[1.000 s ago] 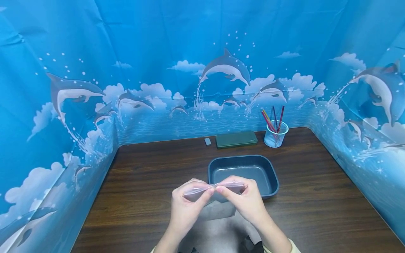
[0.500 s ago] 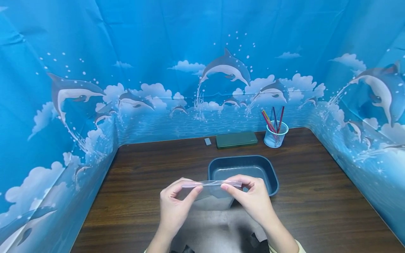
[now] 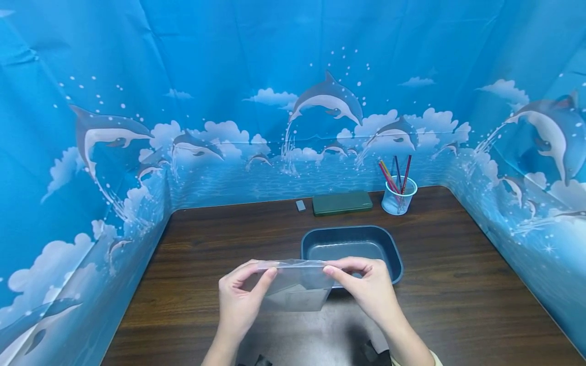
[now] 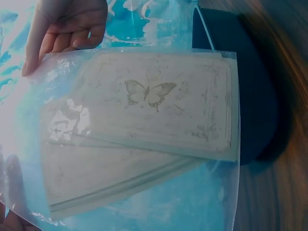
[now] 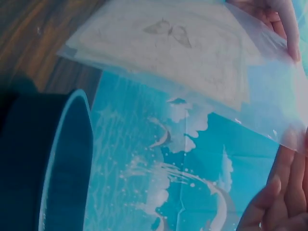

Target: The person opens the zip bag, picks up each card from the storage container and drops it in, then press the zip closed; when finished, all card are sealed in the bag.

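Observation:
Between both hands hangs a clear plastic bag (image 3: pixel 293 277), its top edge stretched level. My left hand (image 3: pixel 242 295) pinches the left end of that edge between thumb and fingers. At the other end my right hand (image 3: pixel 368 290) pinches it the same way. Inside lie pale paper cards or sheets (image 4: pixel 159 122), overlapping at an angle; the front one bears a butterfly print. The right wrist view shows the same butterfly (image 5: pixel 171 32) through the plastic. The bag hangs over the table, its top right corner overlapping the dark blue tray (image 3: pixel 397 262) in the head view.
Behind the tray lies a dark green flat case (image 3: pixel 342 203), with a small grey block (image 3: pixel 300 205) to its left. A white mesh cup (image 3: pixel 397 204) of coloured pencils stands at the back right. Dolphin-print curtains (image 3: pixel 206 76) wall in the wooden table (image 3: pixel 192 295).
Both hands have moved apart along the bag's top edge, from thumbs nearly touching to its two ends. The bag now hangs flatter, and its contents show more.

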The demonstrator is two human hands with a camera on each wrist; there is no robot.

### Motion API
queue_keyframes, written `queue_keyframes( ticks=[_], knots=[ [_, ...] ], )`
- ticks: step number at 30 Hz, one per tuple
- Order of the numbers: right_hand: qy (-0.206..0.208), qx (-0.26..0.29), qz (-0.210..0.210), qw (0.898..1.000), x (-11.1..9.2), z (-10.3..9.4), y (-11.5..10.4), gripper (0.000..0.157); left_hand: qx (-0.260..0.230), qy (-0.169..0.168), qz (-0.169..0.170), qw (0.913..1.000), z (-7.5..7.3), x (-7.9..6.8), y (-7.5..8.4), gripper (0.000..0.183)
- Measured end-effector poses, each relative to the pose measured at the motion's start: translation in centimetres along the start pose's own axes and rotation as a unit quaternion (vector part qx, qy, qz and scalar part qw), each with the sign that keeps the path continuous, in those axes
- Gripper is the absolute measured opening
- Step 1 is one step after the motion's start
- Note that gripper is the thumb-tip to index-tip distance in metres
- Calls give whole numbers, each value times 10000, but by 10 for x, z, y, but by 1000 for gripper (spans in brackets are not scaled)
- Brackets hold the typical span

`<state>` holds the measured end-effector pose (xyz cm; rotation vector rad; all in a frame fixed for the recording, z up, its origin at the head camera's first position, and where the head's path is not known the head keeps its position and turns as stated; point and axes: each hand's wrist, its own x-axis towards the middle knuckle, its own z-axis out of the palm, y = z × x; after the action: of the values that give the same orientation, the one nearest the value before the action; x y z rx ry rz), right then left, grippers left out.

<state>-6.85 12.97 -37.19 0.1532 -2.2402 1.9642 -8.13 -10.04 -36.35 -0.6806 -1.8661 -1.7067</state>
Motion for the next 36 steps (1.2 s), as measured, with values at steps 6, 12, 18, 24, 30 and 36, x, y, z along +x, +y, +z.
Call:
queue_keyframes(
  ticks=[6,12,18,24,30,36],
  knots=[
    [160,139,108,9997,1,1,2,14,-288,-34,-473,9985,-7,-8,-13,19],
    [-596,245,266,9976,1,-7,4,18,-572,-413,-903,9934,-13,-8,-11,20],
    [-1207,341,147,9920,2,-12,6,25,-511,-593,-1125,9906,-15,-7,-10,24],
    [-1159,190,70,9931,3,-9,10,26,-289,-768,-1087,9907,-12,-5,-11,28],
    [-1204,379,281,9916,3,-1,16,30,-606,-747,-1171,9884,-13,-1,-19,28],
    [-1639,26,568,9848,-1,14,30,36,-1190,-254,-1355,9833,-17,7,-25,30]
  ],
)
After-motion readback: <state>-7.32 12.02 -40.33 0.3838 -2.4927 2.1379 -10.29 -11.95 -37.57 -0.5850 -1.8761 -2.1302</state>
